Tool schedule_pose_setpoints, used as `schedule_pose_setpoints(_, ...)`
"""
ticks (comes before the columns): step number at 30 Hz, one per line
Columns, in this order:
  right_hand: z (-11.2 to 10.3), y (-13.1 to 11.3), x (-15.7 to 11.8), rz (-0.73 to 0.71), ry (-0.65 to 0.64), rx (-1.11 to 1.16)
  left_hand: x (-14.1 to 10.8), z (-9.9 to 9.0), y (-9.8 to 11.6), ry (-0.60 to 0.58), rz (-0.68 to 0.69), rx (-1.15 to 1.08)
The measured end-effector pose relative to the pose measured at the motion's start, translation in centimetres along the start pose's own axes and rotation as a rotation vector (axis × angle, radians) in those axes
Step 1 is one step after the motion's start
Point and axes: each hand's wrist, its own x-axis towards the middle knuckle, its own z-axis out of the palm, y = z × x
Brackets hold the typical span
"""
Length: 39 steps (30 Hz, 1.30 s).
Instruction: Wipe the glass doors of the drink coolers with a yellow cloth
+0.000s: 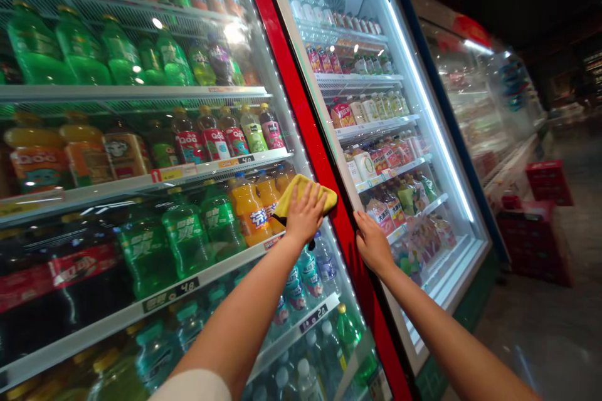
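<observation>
My left hand (305, 214) presses a folded yellow cloth (308, 197) flat against the glass door (141, 97) of a drinks fridge. A dark strap or cord (281, 220) shows below the cloth, and what it belongs to cannot be told. My right hand (374, 244) curls around the edge of the neighbouring glass door (414, 69), right beside the red door frame (310, 138). Behind the glass near my left hand stand orange drink bottles (249, 212) and green soda bottles (188, 237).
Shelves of bottled drinks with price tags fill both fridge doors. Another lit display case (475, 100) stands further right. Red crates (533, 241) are stacked on the grey shop floor (540, 338) beside it.
</observation>
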Motion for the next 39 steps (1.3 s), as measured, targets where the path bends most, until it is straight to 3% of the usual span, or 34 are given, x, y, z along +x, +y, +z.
schedule_pose_setpoints(2, 0.0, -1.1, 0.6, -0.031, 0.004, 0.015, -0.6, 0.1, 0.4, -0.057, 0.122, -0.010)
schedule_pose_setpoints(4, 0.0, -2.0, 1.0, -0.069, 0.008, 0.030, -0.3, -0.5, -0.5, -0.074, 0.127, -0.007)
schedule_pose_setpoints(8, -0.5, -2.9, 1.0, -0.122, 0.001, 0.064, -0.4, -2.4, -3.7, 0.029, -0.167, 0.031)
schedule_pose_setpoints(10, -0.7, -3.1, 0.9, -0.113, 0.006, 0.086, -1.8, -2.7, -4.0, 0.067, -0.275, 0.041)
schedule_pose_setpoints(12, -0.7, -3.6, 1.0, -0.107, 0.015, 0.100, -3.4, -2.5, -3.3, 0.038, -0.212, 0.033)
schedule_pose_setpoints(14, -0.6, -4.6, 1.5, -0.124, 0.019, 0.105, -4.4, -2.3, -2.5, -0.032, -0.032, 0.008)
schedule_pose_setpoints(16, -0.3, -5.8, 2.2, -0.151, 0.012, 0.106, -4.2, -2.6, -2.7, -0.093, 0.104, -0.013)
schedule_pose_setpoints(17, -0.2, -6.4, 2.5, -0.166, 0.007, 0.107, -3.9, -3.0, -3.3, -0.101, 0.100, -0.014)
schedule_pose_setpoints(20, 0.0, -7.6, 2.7, -0.202, -0.009, 0.120, -3.3, -4.8, -6.3, -0.014, -0.165, 0.023)
schedule_pose_setpoints(23, 0.2, -8.0, 2.4, -0.185, -0.022, 0.148, -5.5, -6.0, -8.1, 0.079, -0.387, 0.061)
schedule_pose_setpoints(25, 0.6, -8.5, 2.3, -0.156, -0.039, 0.175, -8.1, -5.9, -7.8, 0.058, -0.346, 0.068)
schedule_pose_setpoints(27, 1.2, -9.5, 2.5, -0.135, -0.057, 0.206, -10.3, -5.6, -6.8, -0.022, -0.167, 0.061)
schedule_pose_setpoints(30, 2.3, -11.4, 3.1, -0.116, -0.072, 0.226, -10.7, -5.8, -6.5, -0.122, 0.023, 0.038)
schedule_pose_setpoints(32, 2.7, -12.4, 3.2, -0.111, -0.073, 0.214, -9.5, -6.7, -7.9, -0.102, -0.077, 0.034)
schedule_pose_setpoints(35, 2.8, -12.8, 2.8, -0.136, -0.088, 0.190, -8.5, -8.6, -11.0, 0.037, -0.404, 0.054)
schedule_pose_setpoints(37, 2.7, -12.6, 2.3, -0.159, -0.106, 0.175, -9.7, -9.3, -12.1, 0.102, -0.523, 0.070)
schedule_pose_setpoints(39, 2.7, -12.6, 1.9, -0.168, -0.119, 0.165, -12.0, -9.3, -11.8, 0.098, -0.510, 0.082)
